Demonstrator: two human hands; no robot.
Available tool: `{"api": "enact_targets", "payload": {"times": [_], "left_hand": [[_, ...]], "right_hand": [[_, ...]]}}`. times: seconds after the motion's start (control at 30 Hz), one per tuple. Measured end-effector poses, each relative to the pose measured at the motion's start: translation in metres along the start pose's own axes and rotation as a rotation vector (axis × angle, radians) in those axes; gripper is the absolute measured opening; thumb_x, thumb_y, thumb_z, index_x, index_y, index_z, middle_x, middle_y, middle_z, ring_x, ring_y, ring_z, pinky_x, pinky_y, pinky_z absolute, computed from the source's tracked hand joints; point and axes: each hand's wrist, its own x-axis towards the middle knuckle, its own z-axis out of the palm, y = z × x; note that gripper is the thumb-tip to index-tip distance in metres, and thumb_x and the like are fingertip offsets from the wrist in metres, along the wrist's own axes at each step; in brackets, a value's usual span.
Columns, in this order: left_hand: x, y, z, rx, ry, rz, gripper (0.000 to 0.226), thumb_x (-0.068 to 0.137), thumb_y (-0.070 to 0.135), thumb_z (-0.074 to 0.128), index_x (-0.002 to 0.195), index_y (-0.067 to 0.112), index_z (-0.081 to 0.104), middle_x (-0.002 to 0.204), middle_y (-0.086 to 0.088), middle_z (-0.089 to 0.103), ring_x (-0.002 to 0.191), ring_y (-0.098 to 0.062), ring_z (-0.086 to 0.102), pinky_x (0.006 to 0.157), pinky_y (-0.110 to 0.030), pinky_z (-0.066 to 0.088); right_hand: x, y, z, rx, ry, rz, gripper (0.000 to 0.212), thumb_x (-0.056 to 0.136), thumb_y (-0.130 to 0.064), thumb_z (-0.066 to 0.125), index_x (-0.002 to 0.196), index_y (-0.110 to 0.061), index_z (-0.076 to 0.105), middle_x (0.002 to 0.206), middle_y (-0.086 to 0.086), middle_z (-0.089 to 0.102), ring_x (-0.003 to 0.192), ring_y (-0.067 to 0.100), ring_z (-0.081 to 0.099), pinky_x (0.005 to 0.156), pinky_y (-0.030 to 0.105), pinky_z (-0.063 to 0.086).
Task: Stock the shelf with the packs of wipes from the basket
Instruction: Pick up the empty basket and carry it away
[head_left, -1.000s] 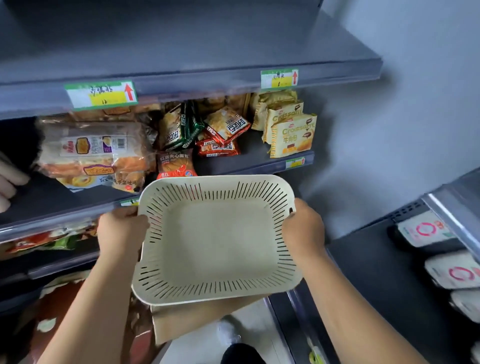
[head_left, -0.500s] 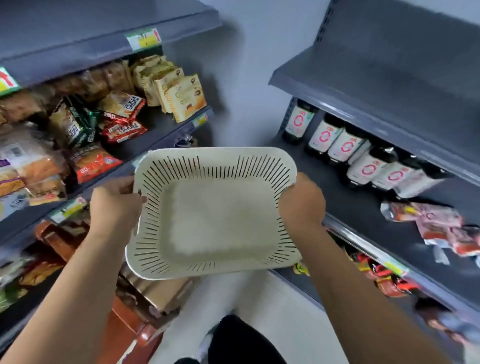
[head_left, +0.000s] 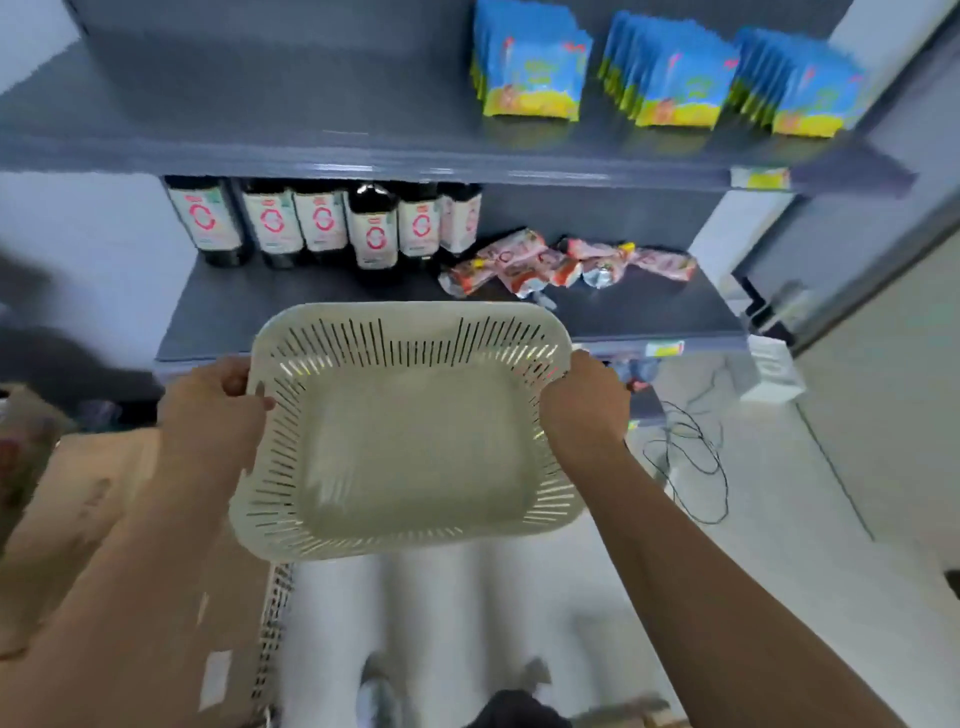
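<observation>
I hold a cream slotted basket (head_left: 410, 332) level in front of me, with nothing inside it. My left hand (head_left: 213, 402) grips its left rim and my right hand (head_left: 584, 402) grips its right rim. Facing me is a grey shelf unit (head_left: 311, 156). On its upper shelf, at the right, stand three rows of blue and yellow packs of wipes (head_left: 670, 83), upright and side by side.
The lower shelf (head_left: 234, 312) carries dark bottles with white and pink labels (head_left: 322, 223) and pink snack packets (head_left: 566, 262). A cardboard box (head_left: 67, 514) is at my left. A black cable (head_left: 691, 457) lies looped on the white floor at the right.
My view has swung right, from the snack shelf to the shelf with bottles and wipes. Both hands have kept their grip on the empty basket, which stays in front of me.
</observation>
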Motion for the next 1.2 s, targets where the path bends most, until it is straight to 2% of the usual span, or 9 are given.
{"api": "enact_targets", "payload": {"times": [0.1, 0.17, 0.27, 0.5, 0.6, 0.7, 0.8, 0.93, 1.2], "left_hand": [[-0.02, 0.05, 0.074, 0.033, -0.147, 0.088, 0.022, 0.076, 0.005, 0.064, 0.087, 0.019, 0.076, 0.075, -0.007, 0.075, 0.074, -0.033, 0.072, 0.072, -0.048, 0.061], [-0.04, 0.08, 0.126, 0.03, -0.236, 0.169, 0.018, 0.066, 0.016, 0.067, 0.082, 0.017, 0.074, 0.073, -0.008, 0.074, 0.072, -0.032, 0.07, 0.067, -0.05, 0.058], [-0.074, 0.119, 0.206, 0.028, -0.419, 0.236, 0.008, 0.074, 0.016, 0.073, 0.081, 0.02, 0.072, 0.07, -0.001, 0.072, 0.06, -0.024, 0.066, 0.054, -0.034, 0.048], [-0.163, 0.19, 0.382, -0.014, -0.666, 0.217, 0.017, 0.089, 0.014, 0.063, 0.088, 0.029, 0.072, 0.078, 0.0, 0.076, 0.07, -0.026, 0.071, 0.057, -0.035, 0.053], [-0.199, 0.221, 0.441, 0.036, -0.755, 0.262, 0.035, 0.091, 0.003, 0.057, 0.08, 0.035, 0.067, 0.084, 0.001, 0.074, 0.078, -0.025, 0.071, 0.066, -0.039, 0.055], [-0.221, 0.246, 0.492, 0.025, -0.871, 0.322, 0.033, 0.092, 0.011, 0.06, 0.084, 0.041, 0.071, 0.087, 0.003, 0.075, 0.084, -0.026, 0.072, 0.075, -0.045, 0.061], [-0.235, 0.277, 0.544, -0.028, -1.023, 0.365, 0.022, 0.093, 0.025, 0.07, 0.11, 0.038, 0.073, 0.1, 0.005, 0.077, 0.095, -0.023, 0.073, 0.086, -0.047, 0.061], [-0.259, 0.313, 0.619, -0.055, -1.198, 0.417, 0.031, 0.094, 0.013, 0.071, 0.123, 0.022, 0.07, 0.111, -0.004, 0.074, 0.098, -0.022, 0.071, 0.081, -0.039, 0.06], [-0.308, 0.383, 0.74, -0.018, -1.515, 0.49, 0.048, 0.09, -0.004, 0.067, 0.128, 0.025, 0.07, 0.114, 0.0, 0.075, 0.104, -0.021, 0.072, 0.082, -0.036, 0.06]], "right_hand": [[0.015, 0.079, -0.033, 0.08, 0.063, 0.221, 0.032, 0.089, -0.01, 0.047, 0.117, -0.013, 0.063, 0.112, 0.01, 0.067, 0.103, 0.035, 0.063, 0.081, 0.037, 0.049], [0.022, 0.135, -0.056, 0.125, 0.12, 0.301, 0.029, 0.088, -0.012, 0.046, 0.111, -0.015, 0.064, 0.099, 0.006, 0.069, 0.084, 0.027, 0.06, 0.07, 0.032, 0.045], [0.03, 0.222, -0.086, 0.123, 0.183, 0.392, 0.022, 0.088, -0.017, 0.046, 0.101, -0.014, 0.063, 0.094, 0.007, 0.068, 0.078, 0.029, 0.055, 0.066, 0.032, 0.04], [0.039, 0.398, -0.159, 0.085, 0.271, 0.608, 0.01, 0.088, -0.019, 0.046, 0.089, -0.014, 0.055, 0.078, 0.002, 0.057, 0.066, 0.024, 0.051, 0.054, 0.028, 0.031], [0.039, 0.455, -0.185, 0.078, 0.295, 0.712, 0.016, 0.088, -0.02, 0.046, 0.096, -0.015, 0.058, 0.085, 0.003, 0.059, 0.076, 0.028, 0.054, 0.065, 0.031, 0.039], [0.03, 0.503, -0.203, 0.128, 0.345, 0.825, 0.018, 0.085, -0.015, 0.046, 0.095, -0.014, 0.061, 0.089, 0.005, 0.064, 0.079, 0.029, 0.059, 0.066, 0.031, 0.042], [0.017, 0.542, -0.219, 0.145, 0.408, 0.929, 0.015, 0.084, -0.006, 0.047, 0.092, -0.013, 0.058, 0.079, 0.002, 0.058, 0.074, 0.028, 0.054, 0.064, 0.031, 0.039], [0.006, 0.58, -0.233, 0.134, 0.486, 1.092, 0.019, 0.082, -0.002, 0.046, 0.093, -0.014, 0.057, 0.077, 0.001, 0.057, 0.072, 0.027, 0.053, 0.064, 0.03, 0.04], [0.014, 0.635, -0.258, 0.123, 0.699, 1.363, 0.028, 0.079, 0.001, 0.047, 0.101, -0.011, 0.061, 0.079, 0.006, 0.064, 0.075, 0.033, 0.059, 0.065, 0.032, 0.042]]}}
